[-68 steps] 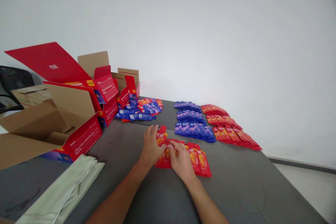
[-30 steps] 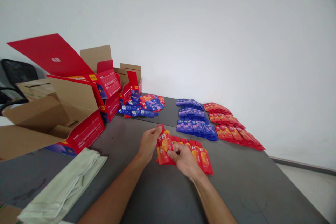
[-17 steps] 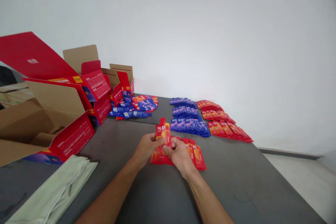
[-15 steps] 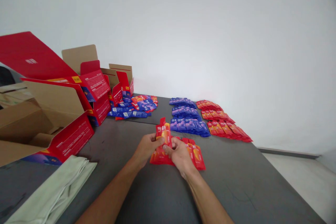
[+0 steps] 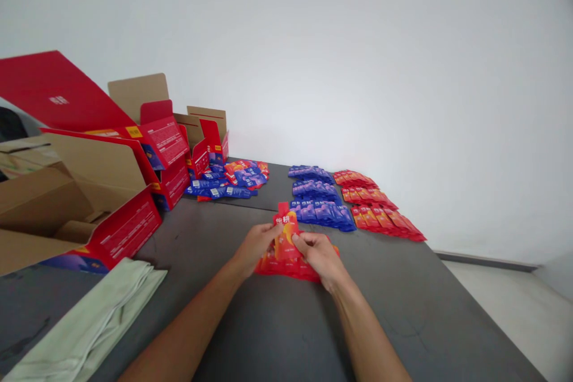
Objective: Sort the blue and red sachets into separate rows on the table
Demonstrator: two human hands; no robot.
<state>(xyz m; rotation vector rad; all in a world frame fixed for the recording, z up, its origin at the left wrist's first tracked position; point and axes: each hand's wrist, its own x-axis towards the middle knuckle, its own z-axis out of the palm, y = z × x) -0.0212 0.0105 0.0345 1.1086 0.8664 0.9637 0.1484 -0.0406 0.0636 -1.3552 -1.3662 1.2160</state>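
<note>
both hands [image 5: 286,248] shifted right, covering red sachet row [image 5: 286,267] underneath.

I am seeing bare worktop [image 5: 277,334] lying open on the near side of my fingers [image 5: 268,237], between the forearms and out to the right edge. Beyond the fingers, rows of blue sachets [image 5: 320,213] and red sachets [image 5: 380,218] are blocking the far right. Further left a loose sachet heap [image 5: 230,182] is crowding the far edge. To the left, open red boxes [image 5: 116,215] are standing in the way, and a folded pale cloth [image 5: 96,325] is lying near left. A clear strip is running between boxes and fingers.
</note>
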